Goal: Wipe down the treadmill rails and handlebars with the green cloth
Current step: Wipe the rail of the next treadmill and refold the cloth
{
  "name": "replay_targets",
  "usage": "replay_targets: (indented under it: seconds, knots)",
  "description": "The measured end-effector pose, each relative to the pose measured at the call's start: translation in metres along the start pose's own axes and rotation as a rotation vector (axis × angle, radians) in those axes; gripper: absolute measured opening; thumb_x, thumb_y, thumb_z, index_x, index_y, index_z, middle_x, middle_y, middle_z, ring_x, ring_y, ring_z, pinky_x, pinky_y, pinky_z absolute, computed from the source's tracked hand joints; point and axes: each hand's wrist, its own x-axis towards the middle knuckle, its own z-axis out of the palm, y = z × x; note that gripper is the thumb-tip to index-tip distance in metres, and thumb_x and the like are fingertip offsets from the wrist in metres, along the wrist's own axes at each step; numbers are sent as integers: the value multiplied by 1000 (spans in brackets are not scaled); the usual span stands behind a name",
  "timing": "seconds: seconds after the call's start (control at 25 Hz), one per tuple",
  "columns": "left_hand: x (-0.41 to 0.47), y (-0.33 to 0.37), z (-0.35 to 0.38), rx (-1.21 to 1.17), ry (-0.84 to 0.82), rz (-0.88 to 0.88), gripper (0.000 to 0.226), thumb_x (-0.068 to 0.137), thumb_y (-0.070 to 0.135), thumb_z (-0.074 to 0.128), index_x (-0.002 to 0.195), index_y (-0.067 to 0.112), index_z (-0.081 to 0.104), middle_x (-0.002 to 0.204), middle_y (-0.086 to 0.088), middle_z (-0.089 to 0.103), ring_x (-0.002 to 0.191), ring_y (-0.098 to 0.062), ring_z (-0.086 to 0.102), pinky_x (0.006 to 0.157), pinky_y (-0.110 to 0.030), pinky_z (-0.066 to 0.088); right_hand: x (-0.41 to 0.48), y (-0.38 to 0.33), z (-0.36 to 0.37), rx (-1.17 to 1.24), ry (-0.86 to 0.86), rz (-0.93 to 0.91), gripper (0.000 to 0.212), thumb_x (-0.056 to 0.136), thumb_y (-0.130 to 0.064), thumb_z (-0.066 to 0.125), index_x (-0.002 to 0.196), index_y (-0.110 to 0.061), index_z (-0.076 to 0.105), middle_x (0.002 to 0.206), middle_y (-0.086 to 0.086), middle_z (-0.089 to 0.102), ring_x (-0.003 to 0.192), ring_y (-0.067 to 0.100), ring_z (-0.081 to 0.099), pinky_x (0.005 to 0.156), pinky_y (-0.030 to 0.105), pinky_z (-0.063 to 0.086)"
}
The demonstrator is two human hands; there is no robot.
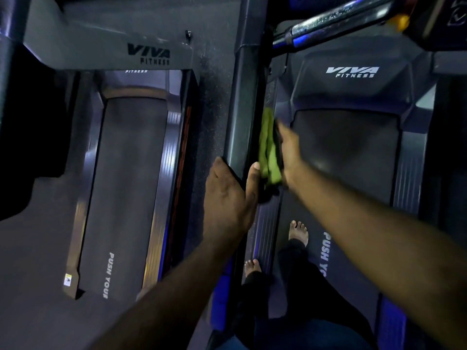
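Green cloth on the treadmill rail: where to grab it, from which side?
Take the green cloth by its loose bunched lower end, below the right hand pressing it, coming from the belt side: the rail backs its far face and the left hand grips that rail alongside.

The right hand (288,147) is blurred, its fingers lost behind the green cloth (269,147). The left hand (227,195) hides its fingers behind the rail (240,109). The handlebar (336,18) runs off the top edge.
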Motion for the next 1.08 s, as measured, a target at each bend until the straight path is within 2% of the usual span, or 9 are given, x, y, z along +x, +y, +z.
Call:
replay_targets:
  seconds: [0.16,0.28,0.4,0.48,0.6,0.72,0.84,0.92,1.08]
  knots:
    - [1,1,-1,6,-21,-38,84,102,67,45,158,7,29,156,-20,48,141,-32,49,111,-42,43,47,-21,8,-86,12,-41,69,93,-66,61,122,-6,77,113,17,74,108,39,71,99,49,58]
    - [1,4,-3,-12,-36,-45,82,102,67,47,157,7,30,152,-17,52,135,-30,54,103,-36,44,-12,25,-16,-66,3,170,65,97,-69,54,104,-11,83,100,12,76,87,29,76,79,39,63]
    - [0,2,-5,-15,-45,-42,81,102,67,47,156,9,30,149,-15,54,131,-28,57,93,-27,39,-13,25,-15,-68,-19,103,53,96,-61,61,86,-13,81,86,10,72,74,25,71,65,32,58]
    - [1,-2,-3,-5,-40,-24,79,101,69,47,151,9,33,140,-16,60,123,-31,61,94,-32,47,24,0,4,-114,-31,-66,51,91,-56,67,99,-7,79,92,13,75,84,30,72,70,32,59]
    - [4,-5,-2,-1,-51,-25,81,101,71,46,150,9,33,138,-18,61,123,-32,61,99,-45,54,62,-20,18,-202,41,-95,84,76,-70,76,132,-7,71,123,14,73,115,36,68,101,45,55]
    - [0,-2,-6,-90,-57,-54,82,101,73,39,153,10,35,149,-17,55,135,-32,54,109,-48,47,-8,30,12,-364,48,-284,71,94,-59,66,154,-25,52,154,2,58,142,21,54,122,48,40]
    - [4,-5,-18,-373,-40,-97,74,103,73,21,129,16,61,120,-8,71,115,-27,66,94,-42,50,-55,64,16,-692,27,-745,63,106,-45,50,163,-30,32,171,-6,27,158,10,26,131,40,20]
    - [6,-19,-25,-617,-126,-236,78,103,72,16,125,20,70,114,-1,76,113,-18,70,96,-34,53,-52,38,27,-1186,-48,-1047,56,105,-45,52,159,-35,41,173,-3,16,163,22,12,132,47,13]
    - [-42,-67,-33,-884,-463,-550,71,104,72,21,112,24,73,94,4,79,81,-6,75,70,-25,57,-40,-3,60,-1807,-37,-1163,40,89,-45,57,124,-39,75,161,-3,48,155,32,31,125,62,22]
